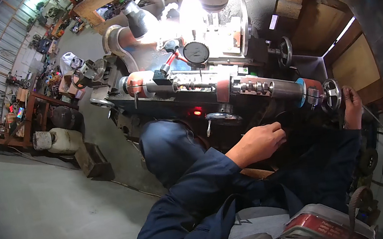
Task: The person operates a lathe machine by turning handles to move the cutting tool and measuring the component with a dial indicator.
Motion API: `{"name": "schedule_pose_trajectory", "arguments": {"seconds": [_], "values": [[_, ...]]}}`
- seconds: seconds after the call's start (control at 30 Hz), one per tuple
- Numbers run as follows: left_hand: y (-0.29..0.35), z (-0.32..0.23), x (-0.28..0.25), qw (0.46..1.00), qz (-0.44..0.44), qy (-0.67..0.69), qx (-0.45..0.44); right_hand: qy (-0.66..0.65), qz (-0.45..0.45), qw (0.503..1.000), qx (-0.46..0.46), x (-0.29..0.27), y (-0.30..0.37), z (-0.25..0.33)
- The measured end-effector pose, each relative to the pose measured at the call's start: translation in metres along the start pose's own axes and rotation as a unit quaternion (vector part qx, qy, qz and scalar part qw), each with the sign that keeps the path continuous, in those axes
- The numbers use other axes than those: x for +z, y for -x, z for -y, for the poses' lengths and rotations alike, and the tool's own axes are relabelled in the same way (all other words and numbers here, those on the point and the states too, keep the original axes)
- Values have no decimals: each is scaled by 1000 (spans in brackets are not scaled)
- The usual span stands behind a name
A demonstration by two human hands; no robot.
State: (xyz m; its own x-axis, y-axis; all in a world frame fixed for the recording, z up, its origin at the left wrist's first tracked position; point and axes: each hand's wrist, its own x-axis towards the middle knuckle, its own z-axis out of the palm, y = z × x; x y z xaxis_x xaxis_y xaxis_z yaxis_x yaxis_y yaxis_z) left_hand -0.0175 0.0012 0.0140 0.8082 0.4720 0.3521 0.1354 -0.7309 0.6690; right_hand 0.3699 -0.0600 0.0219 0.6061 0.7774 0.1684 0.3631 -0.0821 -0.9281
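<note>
Head view: right hand [352, 105] at the end handwheel [331, 95], lobed shaft [256, 87] stretched away to the left

The end handwheel stood at the right end of the machine [170, 104], immediately left of the right hand, whose fingers reached up to the outer edge of its rim. They seemed to touch it, but whether that grip was wrapped around the metal could not be told from this angle. The shaft's long axis ran left to right, dipping slightly toward the wheel, with a red collar [313, 88] between them.

The left hand [258, 144] hung in front of the machine, below the shaft and apart from it. Its fingers were curled inward; whether that grip was clamped on anything could not be made out. It was nearer to the crank-handled front wheel [223, 116], up and to its left, while the right hand was clearly nearer to the end handwheel. A round dial gauge [196, 53] stood above the left stretch of the shaft.

Containers sat well apart on the left: an open dark box [102, 171] on the floor [46, 203], with a cream canister [67, 140] just behind it. The contents of both were unclear.
</note>
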Motion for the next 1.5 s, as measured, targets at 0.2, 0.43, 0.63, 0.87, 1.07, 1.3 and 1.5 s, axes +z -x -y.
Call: {"name": "schedule_pose_trajectory", "arguments": {"seconds": [0.2, 0.43, 0.63, 0.87, 1.07, 1.3, 1.5], "values": [[-2, -6, -41, 942, -335, -3, 6, 211, -21, 967, -140, 48, 27, 68], [22, 53, -89, 815, -540, 9, -211, 317, -102, 906, -262, 58, 35, 54], [19, 62, -86, 797, -522, 124, -276, 298, -146, 899, -287, 70, 50, 56], [16, 58, -103, 852, -468, -77, -223, 315, -157, 890, -290, 69, 53, 51], [6, 36, -118, 866, -372, -228, -243, 314, -168, 883, -305, 73, 56, 50], [7, 30, -134, 900, -292, -189, -263, 317, -164, 884, -301, 71, 58, 50], [12, 40, -131, 912, -301, -169, -220, 312, -156, 888, -300, 70, 57, 48]]}}
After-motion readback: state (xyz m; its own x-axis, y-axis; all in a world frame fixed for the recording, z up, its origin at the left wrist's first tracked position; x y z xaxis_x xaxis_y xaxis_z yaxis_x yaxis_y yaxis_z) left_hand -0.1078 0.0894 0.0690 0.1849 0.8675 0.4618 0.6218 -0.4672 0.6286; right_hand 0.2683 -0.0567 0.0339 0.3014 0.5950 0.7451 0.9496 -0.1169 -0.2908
